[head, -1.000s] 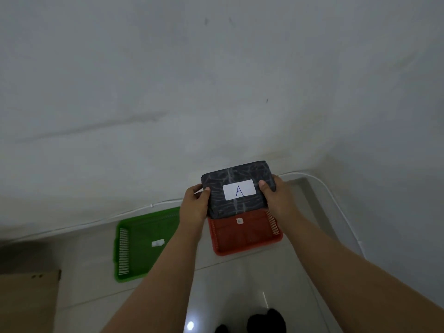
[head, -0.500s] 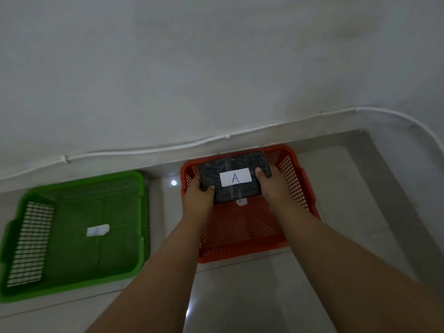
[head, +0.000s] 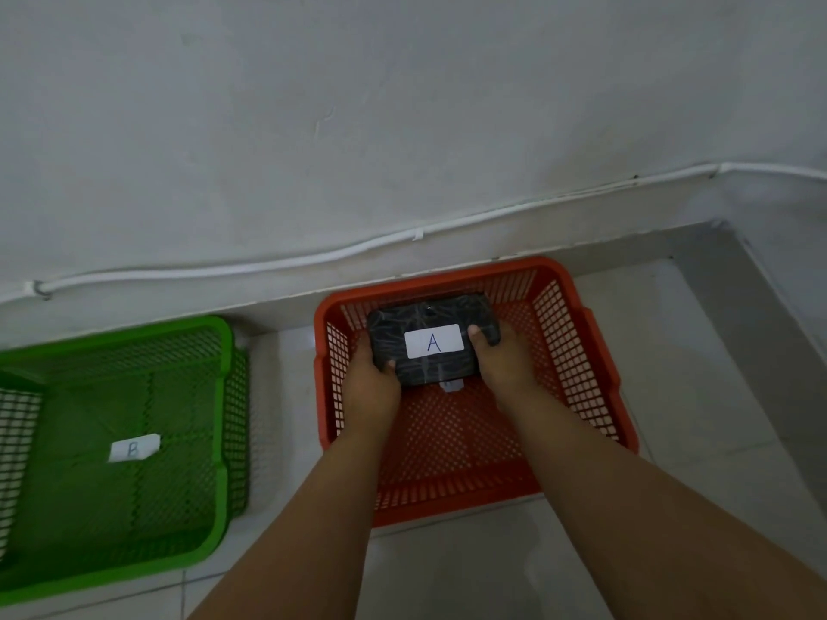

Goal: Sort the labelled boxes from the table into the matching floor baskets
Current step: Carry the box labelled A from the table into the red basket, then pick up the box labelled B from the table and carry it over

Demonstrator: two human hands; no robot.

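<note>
A dark box (head: 429, 328) with a white label reading A is held inside the orange basket (head: 599, 369), low over its far half. My left hand (head: 371, 382) grips the box's left end and my right hand (head: 501, 364) grips its right end. A small white tag (head: 452, 386) on the orange basket's floor peeks out under the box's near edge. The green basket (head: 223, 396) stands to the left on the floor, holding only a white tag marked B (head: 133, 448).
Both baskets sit on pale floor tiles against a white wall. A white cable (head: 313, 259) runs along the wall's base. A raised grey ledge (head: 734, 288) borders the floor on the right. Open tile lies between the baskets and in front of them.
The view has dropped closer to the floor. My two hands have lowered the A box from above the orange basket down inside it.
</note>
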